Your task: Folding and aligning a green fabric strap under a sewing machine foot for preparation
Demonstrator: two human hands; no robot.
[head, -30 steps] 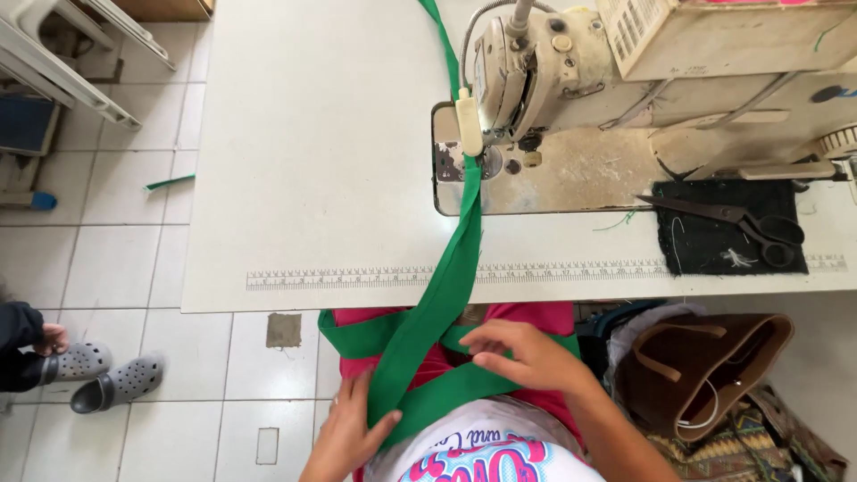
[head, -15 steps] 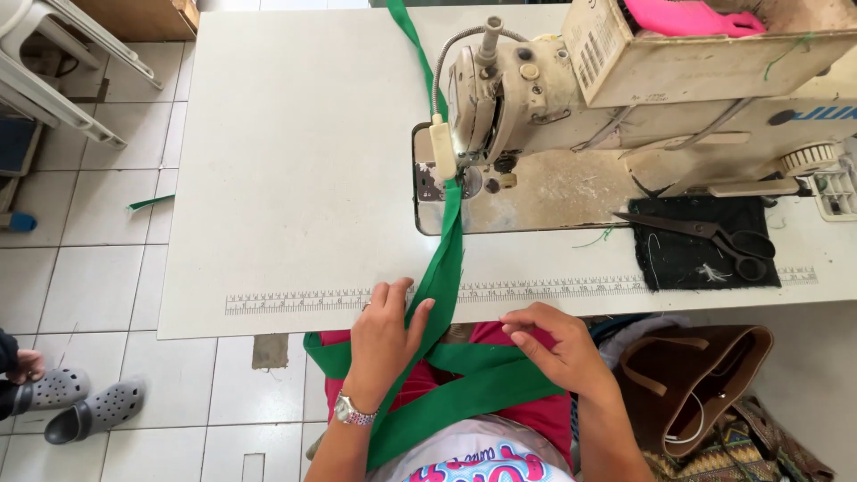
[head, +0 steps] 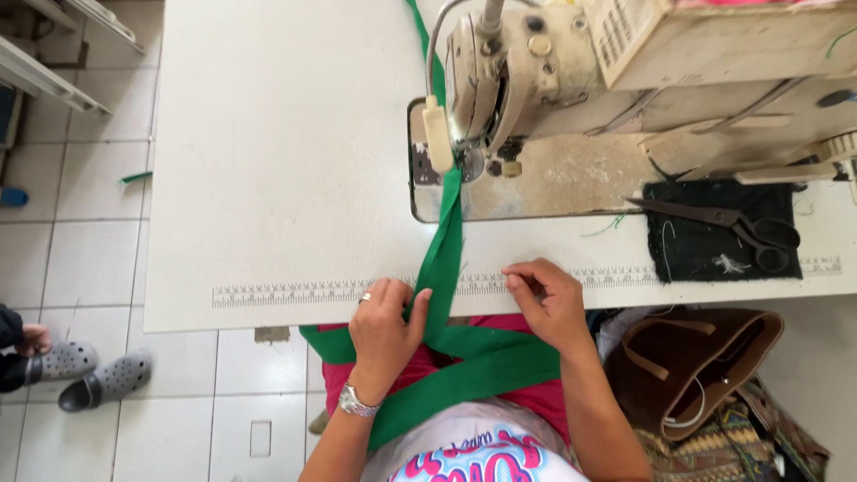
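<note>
A long green fabric strip (head: 444, 241) runs from my lap, over the white table's front edge, under the foot of a cream sewing machine (head: 536, 71) and on past it. My left hand (head: 384, 326), with a wristwatch and ring, pinches the strip at the table edge by the printed ruler (head: 295, 293). My right hand (head: 544, 299) rests on the table edge just right of the strip, fingertips curled together; whether it grips the fabric I cannot tell. More green strip (head: 486, 353) lies crossed over my lap.
Black scissors (head: 723, 219) lie on a dark cloth pad (head: 714, 241) right of the machine. A brown bag (head: 696, 366) stands on the floor at my right. Another person's feet in grey clogs (head: 85, 370) are at the left on the tiled floor.
Both hands rose from my lap to the table edge. The left hand took hold of the green strip near the ruler. The view shifted closer to the machine.
</note>
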